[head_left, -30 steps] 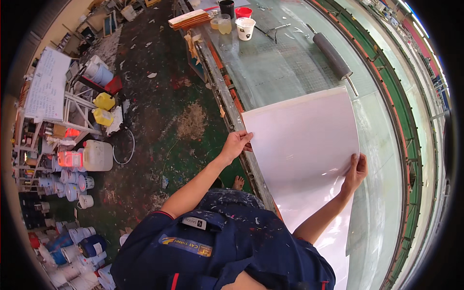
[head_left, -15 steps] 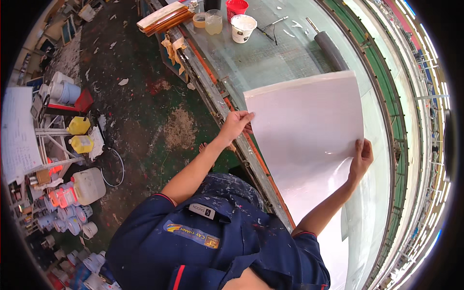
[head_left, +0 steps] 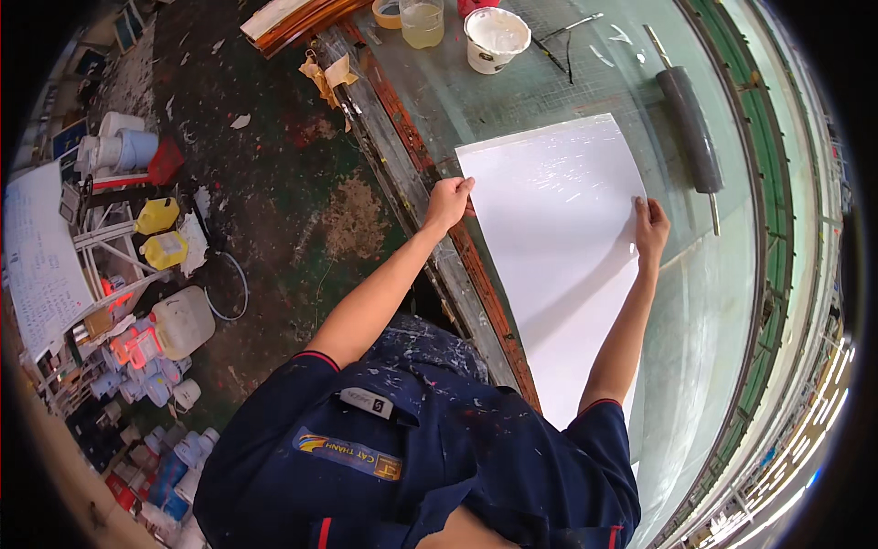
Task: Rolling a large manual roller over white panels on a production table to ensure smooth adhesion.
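Observation:
A large, glossy white sheet [head_left: 567, 229] stretches over the glass-topped table, its far edge lying crosswise and its near part running down beside my body. My left hand [head_left: 449, 202] pinches the sheet's left edge close to the far corner, thumb on top. On the opposite edge, a little nearer to me, my right hand [head_left: 651, 227] grips the sheet between thumb and fingers. Light glints in streaks near the sheet's far end. Beyond its right side lies a dark grey roller [head_left: 692, 128] with metal shaft ends, touched by neither hand.
Near the table's far end stand a white tub [head_left: 497, 41] of white paste, a clear cup [head_left: 422, 23] of yellowish liquid and a roll of tape [head_left: 388, 13]. Thin dark tools [head_left: 555, 57] lie beside them. A rusty rail [head_left: 476, 261] edges the table. Paint containers [head_left: 151, 375] crowd the left floor.
Both hands have brought the sheet lower toward the tabletop, and its far edge now looks flatter. The roller, partly covered before, shows whole. My view has shifted slightly.

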Demonstrator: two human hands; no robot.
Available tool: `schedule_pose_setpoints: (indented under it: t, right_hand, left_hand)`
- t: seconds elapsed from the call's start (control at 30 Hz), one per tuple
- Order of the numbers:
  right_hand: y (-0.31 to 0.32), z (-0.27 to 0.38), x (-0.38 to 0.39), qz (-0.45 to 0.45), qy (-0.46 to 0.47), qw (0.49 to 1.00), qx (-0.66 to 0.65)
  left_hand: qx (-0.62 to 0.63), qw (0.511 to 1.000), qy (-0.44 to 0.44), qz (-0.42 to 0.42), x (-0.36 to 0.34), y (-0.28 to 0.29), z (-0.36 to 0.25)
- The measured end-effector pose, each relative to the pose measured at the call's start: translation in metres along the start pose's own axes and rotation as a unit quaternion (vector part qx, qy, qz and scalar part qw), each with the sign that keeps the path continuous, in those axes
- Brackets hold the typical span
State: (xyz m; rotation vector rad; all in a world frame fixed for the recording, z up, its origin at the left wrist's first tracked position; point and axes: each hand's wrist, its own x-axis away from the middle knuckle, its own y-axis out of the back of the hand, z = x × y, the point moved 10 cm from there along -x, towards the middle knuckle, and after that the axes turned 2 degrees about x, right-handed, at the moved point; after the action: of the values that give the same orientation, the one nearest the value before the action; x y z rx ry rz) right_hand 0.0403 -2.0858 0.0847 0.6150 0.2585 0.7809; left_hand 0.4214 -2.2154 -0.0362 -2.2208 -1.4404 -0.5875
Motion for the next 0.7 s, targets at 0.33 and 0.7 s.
schedule_pose_setpoints:
  t: [0.33,0.7]
  right_hand:
    - [-0.073,-0.104,-0.046,0.067,-0.066,0.995,-0.026]
    - [-0.089,-0.115,-0.043,0.063,-0.106,0.991,0.052]
  left_hand:
    - [-0.121,0.990,0.068,-0.015,-0.033,-0.003,0.036]
    - [-0.240,0.968,0.068,-0.003,-0.031,0.004,0.030]
